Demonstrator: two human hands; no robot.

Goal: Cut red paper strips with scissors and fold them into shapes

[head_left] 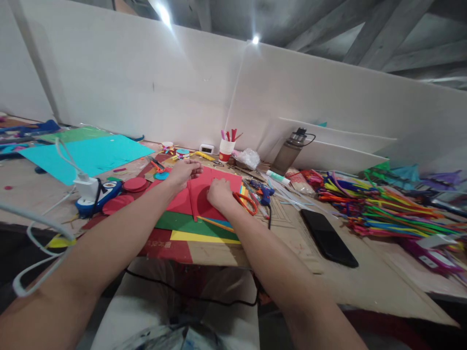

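Sheets of red paper [180, 203] lie in front of me, with a seam or fold running down between the left and right parts. My left hand [185, 172] hovers at the upper left of the red paper, its fingers loosely bent and apart, and I see nothing in them. My right hand [220, 191] rests on the right part with its fingers curled down against the sheet. Beneath are a green sheet [178, 221] and a yellow sheet [204, 237]. A pencil [215, 224] lies across the lower edge. Orange-handled scissors [246, 203] sit just beside my right wrist.
Left are red paper discs [134, 184], a blue power strip [89, 206] with a charger and a cyan sheet [95, 154]. Right are a blue glue gun [263, 192], a black phone [328, 238], a bottle [290, 153] and pipe cleaners [390, 204]. A paper cup [226, 150] stands behind.
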